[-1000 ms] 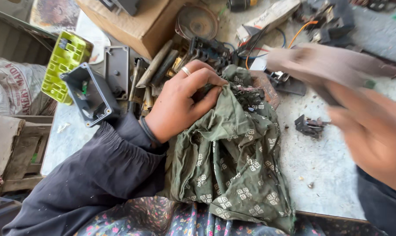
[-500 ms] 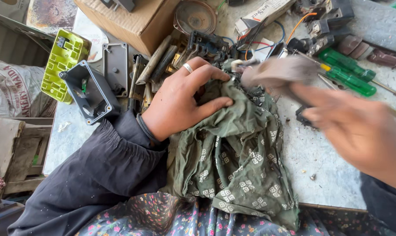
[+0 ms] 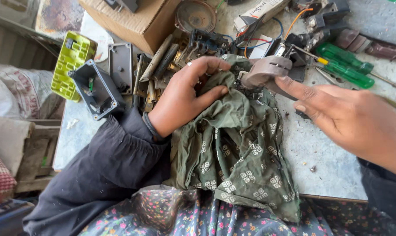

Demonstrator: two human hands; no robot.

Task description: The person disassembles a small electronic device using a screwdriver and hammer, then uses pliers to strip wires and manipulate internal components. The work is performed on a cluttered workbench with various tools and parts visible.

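My left hand (image 3: 180, 98), a ring on one finger, grips a bunched fold of a green cloth (image 3: 239, 161) with small white flower prints. The cloth lies over the grey worktable (image 3: 324, 153) and hangs down over its front edge onto my lap. My right hand (image 3: 346, 118) comes in from the right and holds a brown-grey plastic part (image 3: 267, 71) at its fingertips, against the cloth's upper edge, just right of my left fingers. What lies under the cloth is hidden.
Behind the cloth lie dark metal strips and terminal blocks (image 3: 163, 61), wires and a rusty round disc (image 3: 196, 15). Two green screwdrivers (image 3: 344, 65) lie at the right. A cardboard box (image 3: 137, 22), a yellow-green plastic piece (image 3: 73, 65) and an open dark housing (image 3: 95, 89) sit at the left.
My right hand has carried the brown-grey part from the right down to the cloth's upper edge. My left hand has kept its grip on the cloth.
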